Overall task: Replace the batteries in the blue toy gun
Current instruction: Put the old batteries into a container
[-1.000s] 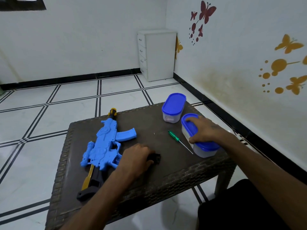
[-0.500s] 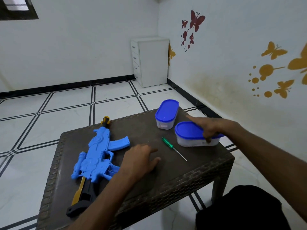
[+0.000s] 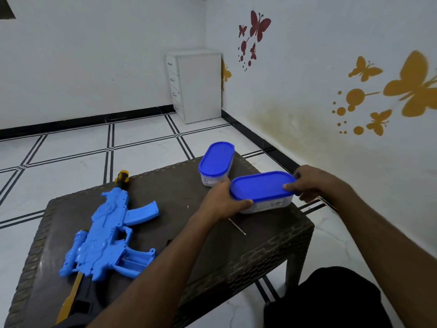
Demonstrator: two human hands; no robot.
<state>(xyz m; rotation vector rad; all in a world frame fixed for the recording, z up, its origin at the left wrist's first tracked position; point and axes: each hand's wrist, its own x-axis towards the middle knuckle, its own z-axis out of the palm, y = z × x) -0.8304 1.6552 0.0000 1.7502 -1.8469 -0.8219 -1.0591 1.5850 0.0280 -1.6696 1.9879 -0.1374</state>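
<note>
Both hands grip the near box (image 3: 262, 191) at the right edge of the dark surface (image 3: 236, 247): the left hand (image 3: 224, 200) curls round its left end, the right hand (image 3: 309, 183) pinches the blue lid at its right end. A second box (image 3: 216, 162) stands just behind. The gun (image 3: 106, 233) lies flat on the surface's left side, well apart from the hands. A thin metal shaft (image 3: 237, 226), probably a screwdriver's, shows below the left hand.
</note>
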